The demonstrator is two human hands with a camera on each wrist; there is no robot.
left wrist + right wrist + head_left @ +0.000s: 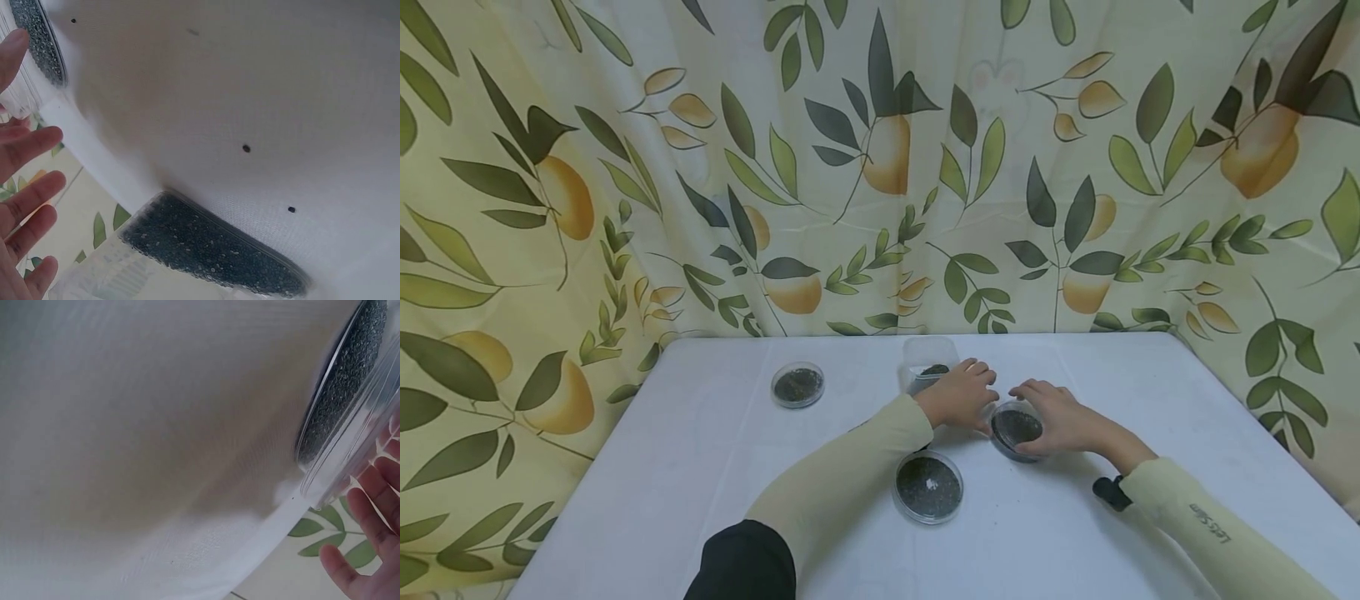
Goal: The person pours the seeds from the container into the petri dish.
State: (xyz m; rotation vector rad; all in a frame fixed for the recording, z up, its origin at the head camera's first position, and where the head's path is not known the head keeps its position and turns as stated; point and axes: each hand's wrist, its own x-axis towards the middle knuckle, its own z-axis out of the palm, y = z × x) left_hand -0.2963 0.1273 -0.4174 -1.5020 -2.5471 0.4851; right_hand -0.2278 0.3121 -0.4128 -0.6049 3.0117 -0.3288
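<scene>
A round transparent petri dish point(1017, 427) filled with small dark grains stands right of the table's middle, between both hands. My right hand point(1063, 419) holds its transparent lid point(350, 434), fingers at the far side and thumb at the near side. In the right wrist view the lid sits a little apart from the grain-filled base point(344, 381); part of it is out of frame. My left hand point(960, 393) is at the dish's left side, its fingers spread and the thumb point(12, 56) beside the dish edge. Whether that thumb touches it I cannot tell.
A second grain-filled petri dish point(928, 487) with a pale spot lies nearer me, beside the left sleeve. Another dish point(797, 385) stands at the back left. A transparent box point(212, 244) with dark grains is behind my left hand. Dark specks point(246, 149) lie on the white cloth.
</scene>
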